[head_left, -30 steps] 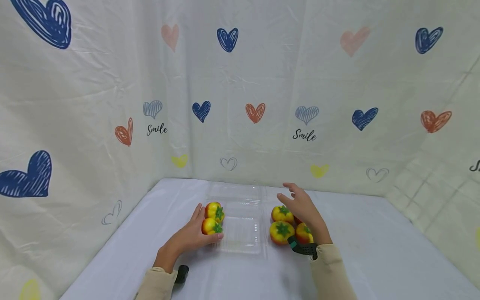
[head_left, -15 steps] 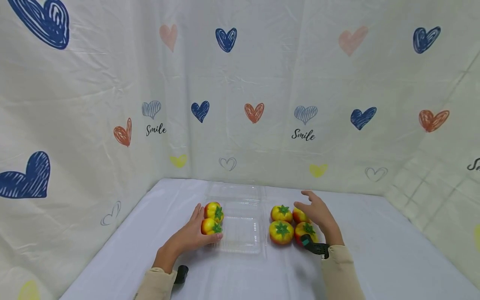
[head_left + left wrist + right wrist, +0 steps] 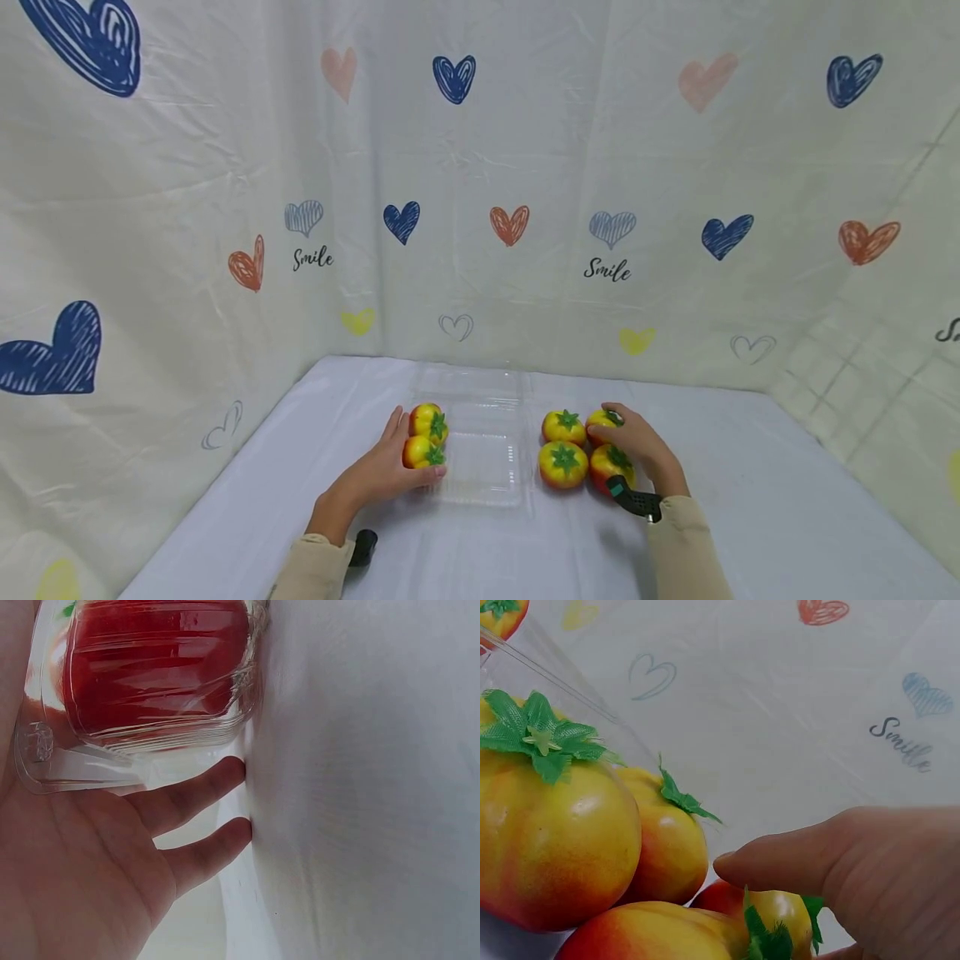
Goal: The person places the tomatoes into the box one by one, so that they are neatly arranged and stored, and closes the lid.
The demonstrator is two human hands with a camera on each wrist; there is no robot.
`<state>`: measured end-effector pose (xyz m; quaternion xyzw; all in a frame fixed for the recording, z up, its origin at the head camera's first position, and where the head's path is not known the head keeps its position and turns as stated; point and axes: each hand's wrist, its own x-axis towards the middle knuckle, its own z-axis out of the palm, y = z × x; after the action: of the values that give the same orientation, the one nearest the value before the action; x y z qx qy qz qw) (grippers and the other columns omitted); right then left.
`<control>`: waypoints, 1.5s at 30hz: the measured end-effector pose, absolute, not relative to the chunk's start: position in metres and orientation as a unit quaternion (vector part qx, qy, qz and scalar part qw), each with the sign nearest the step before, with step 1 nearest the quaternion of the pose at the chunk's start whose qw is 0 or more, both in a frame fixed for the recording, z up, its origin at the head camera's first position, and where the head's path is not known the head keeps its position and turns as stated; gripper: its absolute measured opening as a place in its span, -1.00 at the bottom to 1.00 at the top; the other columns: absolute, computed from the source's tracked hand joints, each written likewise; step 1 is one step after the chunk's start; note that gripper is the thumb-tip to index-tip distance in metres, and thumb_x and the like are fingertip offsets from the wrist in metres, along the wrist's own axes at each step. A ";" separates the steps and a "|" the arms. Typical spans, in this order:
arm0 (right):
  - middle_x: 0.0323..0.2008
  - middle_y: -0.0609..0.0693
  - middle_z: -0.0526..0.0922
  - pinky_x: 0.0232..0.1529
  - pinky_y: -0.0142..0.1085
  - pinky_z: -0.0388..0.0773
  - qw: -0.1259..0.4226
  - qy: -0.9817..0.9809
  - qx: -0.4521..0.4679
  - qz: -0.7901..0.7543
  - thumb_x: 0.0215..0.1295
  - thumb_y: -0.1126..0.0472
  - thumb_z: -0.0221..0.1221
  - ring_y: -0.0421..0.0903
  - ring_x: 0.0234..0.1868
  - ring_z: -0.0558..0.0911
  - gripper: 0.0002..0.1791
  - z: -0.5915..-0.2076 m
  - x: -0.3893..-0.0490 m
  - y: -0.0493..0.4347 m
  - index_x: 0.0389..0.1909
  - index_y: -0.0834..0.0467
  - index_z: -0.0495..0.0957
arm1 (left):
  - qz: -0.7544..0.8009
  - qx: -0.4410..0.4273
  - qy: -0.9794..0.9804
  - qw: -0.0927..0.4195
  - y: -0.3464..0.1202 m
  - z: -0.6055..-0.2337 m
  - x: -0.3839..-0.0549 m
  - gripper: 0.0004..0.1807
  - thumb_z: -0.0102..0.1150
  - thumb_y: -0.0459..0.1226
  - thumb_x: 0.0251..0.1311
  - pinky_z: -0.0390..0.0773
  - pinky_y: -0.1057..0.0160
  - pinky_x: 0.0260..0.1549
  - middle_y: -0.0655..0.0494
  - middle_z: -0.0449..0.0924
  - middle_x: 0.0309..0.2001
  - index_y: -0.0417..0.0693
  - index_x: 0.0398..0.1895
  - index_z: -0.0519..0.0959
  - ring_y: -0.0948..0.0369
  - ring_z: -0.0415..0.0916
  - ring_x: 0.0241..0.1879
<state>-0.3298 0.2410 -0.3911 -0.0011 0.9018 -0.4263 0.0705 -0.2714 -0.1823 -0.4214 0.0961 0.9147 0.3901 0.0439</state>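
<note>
A clear plastic clamshell box (image 3: 480, 471) lies unlatched on the table, lid folded back. Two yellow-red artificial tomatoes with green leaf tops, a rear one (image 3: 427, 421) and a front one (image 3: 420, 451), fill its left side. My left hand (image 3: 386, 467) rests against the box's left wall, fingers extended; in the left wrist view two fingertips touch the tablecloth. Right of the box, my right hand (image 3: 637, 442) has thumb and fingers around the back-right tomato (image 3: 600, 419) of a cluster. In the right wrist view the thumb (image 3: 780, 859) lies over that tomato (image 3: 784, 911); the other fingers are mostly hidden.
The cluster also has a back-left tomato (image 3: 562, 427), a front-left one (image 3: 562, 465) and a front-right one (image 3: 606, 467) beneath the right wrist. The box's lid (image 3: 468, 385) extends toward the back curtain (image 3: 525, 292). A white cloth (image 3: 750, 500) covers the table.
My right hand has moved right and back from above the cluster, then lowered onto the back-right tomato. The left hand and box have stayed put.
</note>
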 end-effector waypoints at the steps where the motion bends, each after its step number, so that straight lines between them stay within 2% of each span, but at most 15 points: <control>1: 0.52 0.53 0.17 0.45 0.46 0.13 0.070 0.902 0.000 -0.426 0.51 -0.03 0.23 0.48 0.40 0.29 -0.12 -0.392 -0.330 0.241 0.62 0.34 0.11 | 0.390 0.096 0.915 0.044 -0.182 -0.422 -0.271 0.43 0.42 0.34 0.15 0.08 -0.27 0.55 -0.15 -0.42 0.75 -0.27 0.74 -0.19 -0.19 -0.06 0.65; 11: 0.47 0.54 0.22 0.40 0.42 0.28 0.034 0.903 -0.004 -0.428 0.53 0.02 0.23 0.46 0.32 0.37 -0.18 -0.395 -0.327 0.240 0.58 0.37 0.15 | 0.392 0.093 0.914 0.047 -0.183 -0.422 -0.271 0.44 0.43 0.33 0.14 0.08 -0.29 0.54 -0.16 -0.42 0.75 -0.27 0.74 -0.19 -0.20 -0.06 0.65; 21: 0.50 0.48 0.20 0.45 0.39 0.24 -0.014 0.882 -0.018 -0.471 0.60 0.07 0.18 0.43 0.40 0.30 -0.14 -0.385 -0.329 0.248 0.70 0.23 -0.02 | 0.392 0.094 0.914 0.045 -0.182 -0.419 -0.271 0.41 0.43 0.31 0.16 0.11 -0.31 0.53 -0.13 -0.43 0.75 -0.23 0.75 -0.19 -0.21 0.00 0.63; 24: 0.50 0.45 0.21 0.38 0.29 0.42 -0.025 0.871 -0.035 -0.489 0.62 0.10 0.18 0.40 0.36 0.36 -0.16 -0.380 -0.327 0.246 0.71 0.20 -0.02 | 0.392 0.094 0.914 0.045 -0.183 -0.420 -0.272 0.41 0.43 0.32 0.15 0.13 -0.32 0.51 -0.13 -0.43 0.75 -0.23 0.75 -0.17 -0.22 0.03 0.62; 27: 0.47 0.45 0.26 0.21 0.04 0.64 -0.035 0.858 -0.062 -0.508 0.62 0.16 0.18 0.36 0.29 0.45 -0.19 -0.376 -0.325 0.242 0.70 0.23 0.02 | 0.393 0.094 0.914 0.044 -0.183 -0.422 -0.272 0.41 0.43 0.33 0.14 0.15 -0.33 0.50 -0.13 -0.42 0.75 -0.22 0.75 -0.15 -0.22 0.05 0.61; 31: 0.42 0.43 0.31 0.05 -0.21 0.72 -0.044 0.844 -0.086 -0.528 0.60 0.26 0.19 0.32 0.24 0.52 -0.24 -0.373 -0.325 0.236 0.68 0.23 0.10 | 0.393 0.093 0.914 0.044 -0.183 -0.423 -0.272 0.41 0.43 0.35 0.12 0.16 -0.35 0.49 -0.13 -0.41 0.75 -0.19 0.76 -0.13 -0.24 0.06 0.61; 37: 0.37 0.43 0.32 0.03 -0.24 0.73 -0.041 0.825 -0.097 -0.556 0.56 0.33 0.22 0.31 0.21 0.53 -0.26 -0.369 -0.326 0.225 0.65 0.23 0.16 | 0.394 0.092 0.914 0.044 -0.183 -0.423 -0.272 0.40 0.43 0.34 0.13 0.16 -0.36 0.49 -0.13 -0.41 0.75 -0.17 0.76 -0.13 -0.25 0.07 0.60; 45: 0.29 0.34 0.45 0.04 -0.22 0.72 -0.078 0.833 -0.107 -0.537 0.54 0.17 0.31 0.22 0.13 0.58 -0.34 -0.366 -0.328 0.210 0.54 0.18 0.30 | 0.393 0.091 0.914 0.047 -0.183 -0.423 -0.273 0.37 0.43 0.31 0.15 0.17 -0.35 0.49 -0.12 -0.41 0.75 -0.16 0.77 -0.13 -0.24 0.06 0.60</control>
<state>-0.3283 0.2100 -0.3661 -0.1069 0.8329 -0.5373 -0.0783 -0.2733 -0.1827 -0.4225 0.0911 0.9139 0.3928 0.0472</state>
